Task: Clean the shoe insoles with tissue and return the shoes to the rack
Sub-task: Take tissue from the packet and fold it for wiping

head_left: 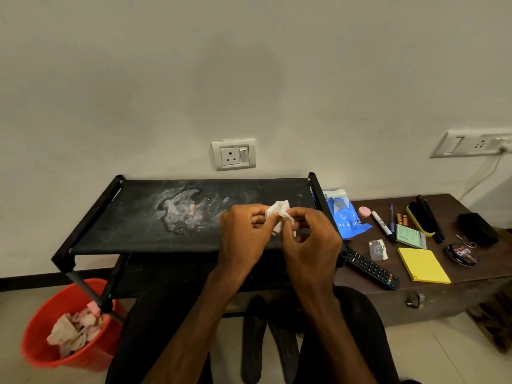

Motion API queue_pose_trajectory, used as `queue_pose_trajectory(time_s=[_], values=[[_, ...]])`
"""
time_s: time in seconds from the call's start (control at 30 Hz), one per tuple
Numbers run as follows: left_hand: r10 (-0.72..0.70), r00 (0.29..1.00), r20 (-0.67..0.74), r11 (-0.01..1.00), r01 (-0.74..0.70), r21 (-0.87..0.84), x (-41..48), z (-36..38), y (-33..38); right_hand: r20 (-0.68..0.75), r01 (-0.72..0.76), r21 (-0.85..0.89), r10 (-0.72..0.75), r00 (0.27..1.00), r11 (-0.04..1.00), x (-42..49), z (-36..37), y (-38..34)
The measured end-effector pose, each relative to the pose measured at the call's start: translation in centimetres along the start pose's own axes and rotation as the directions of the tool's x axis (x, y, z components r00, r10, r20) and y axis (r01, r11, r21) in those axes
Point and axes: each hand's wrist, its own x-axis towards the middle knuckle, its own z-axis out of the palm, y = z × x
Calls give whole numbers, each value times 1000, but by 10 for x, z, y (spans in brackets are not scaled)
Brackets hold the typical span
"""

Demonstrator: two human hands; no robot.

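Note:
A small white tissue point(279, 214) is held up over the front right of the black shoe rack point(144, 217). My left hand point(243, 236) pinches its left edge and my right hand point(310, 242) pinches its right edge. Two dark insoles point(253, 336) lie side by side on the floor between my knees, below the rack. The rack's top fabric shelf carries a whitish dusty stain point(182, 212). No shoes show in view.
A red bin point(41, 353) with crumpled used tissues stands at the lower left by the rack's leg. A brown trunk point(457, 289) on the right holds a blue tissue pack point(346, 217), remote point(371, 270), yellow pad point(422, 264), brush point(424, 220), polish tin point(461, 253) and pens.

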Motion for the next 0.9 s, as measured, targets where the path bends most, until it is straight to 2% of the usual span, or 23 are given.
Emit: queue_pose_trajectory(time_s=[0.23,0.67,0.9], values=[[7,1000,8,1000,-7,-3,1,-1,1,-67,-35,-39,33,997,999,5,-7,11],[30,993,112,999,-33,26,2,2,-5,46,50,-3,-50,998,999,0,4,9],[-109,979,170,981,133,-140,2,-1,-2,152,-16,38,10,988,999,-1,1,-1]])
